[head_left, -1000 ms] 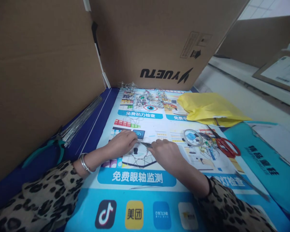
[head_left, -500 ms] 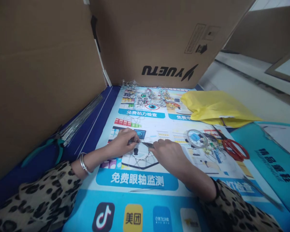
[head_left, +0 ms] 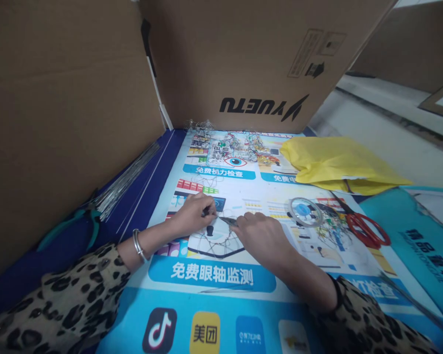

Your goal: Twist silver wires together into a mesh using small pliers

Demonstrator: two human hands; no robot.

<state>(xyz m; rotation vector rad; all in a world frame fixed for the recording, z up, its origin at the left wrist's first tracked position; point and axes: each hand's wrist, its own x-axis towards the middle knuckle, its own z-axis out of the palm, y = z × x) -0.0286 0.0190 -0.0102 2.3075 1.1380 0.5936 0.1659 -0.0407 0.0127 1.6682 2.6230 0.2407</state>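
My left hand (head_left: pixel 195 214) is closed in a pinch on a thin wire, just left of the middle of the printed sheet (head_left: pixel 239 191). My right hand (head_left: pixel 263 237) is wrapped round needle-nose pliers; only their dark pointed jaws (head_left: pixel 228 221) show, and the handles are hidden in the palm. The jaw tips point left and lie close to my left fingertips. Below both hands, a loop of thin wire (head_left: pixel 227 243) with small reddish bits hangs over the sheet. The exact contact between jaws and wire is too small to make out.
Tangled wire pieces (head_left: pixel 243 142) lie at the back against a cardboard box (head_left: pixel 229 59). Straight wires (head_left: pixel 127 182) and teal-handled pliers (head_left: pixel 92 228) are at left. A tape roll (head_left: pixel 304 212), red scissors (head_left: pixel 367 230), yellow bag (head_left: pixel 343 160) and tweezers (head_left: pixel 409 297) lie at right.
The whole view has shifted slightly, so most things sit a little farther right. Both hands keep their grips, with the pliers' tips still close to the left fingers.
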